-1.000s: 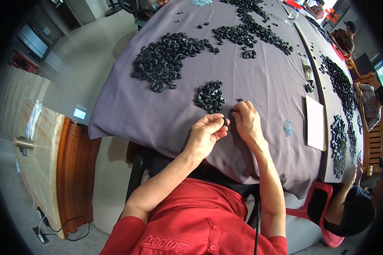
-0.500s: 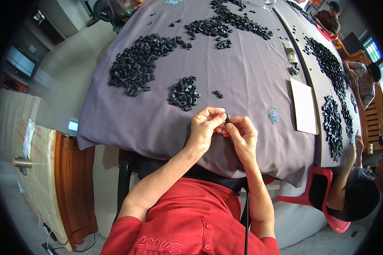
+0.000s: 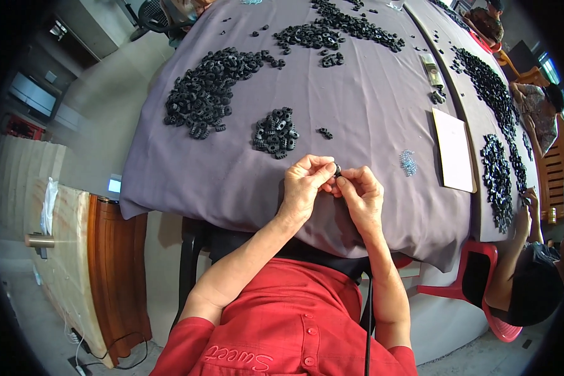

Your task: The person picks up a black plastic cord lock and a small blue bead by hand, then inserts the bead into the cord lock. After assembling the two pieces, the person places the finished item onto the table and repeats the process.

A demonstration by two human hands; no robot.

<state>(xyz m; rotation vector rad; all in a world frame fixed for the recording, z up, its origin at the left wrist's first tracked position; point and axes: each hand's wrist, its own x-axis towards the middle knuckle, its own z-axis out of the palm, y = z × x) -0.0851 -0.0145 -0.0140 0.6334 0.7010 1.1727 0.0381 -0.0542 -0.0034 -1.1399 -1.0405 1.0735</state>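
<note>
Between the fingertips of both hands, just over the near part of the cloth-covered table, sits a small black ribbed part (image 3: 338, 170). My left hand (image 3: 302, 188) pinches it from one side with thumb and forefinger. From the other side my right hand (image 3: 362, 199) closes on it, and the fingers cover most of it. Beyond my left hand lies a small heap of black ribbed parts (image 3: 276, 133). A few loose black parts (image 3: 325, 133) rest a little ahead of my hands. To the right is a patch of tiny light-blue clear pieces (image 3: 408, 163).
A larger heap of black parts (image 3: 200, 94) spreads at the left, another (image 3: 313, 36) farther back. A pale flat board (image 3: 452, 150) lies near the seam at right. Co-workers sit along the right side, beside a red chair (image 3: 464, 282) and more black parts (image 3: 497, 182).
The whole view has shifted slightly, the table sliding a little to the right in the picture. Both hands keep their pinch on the black part, with only small finger movement.
</note>
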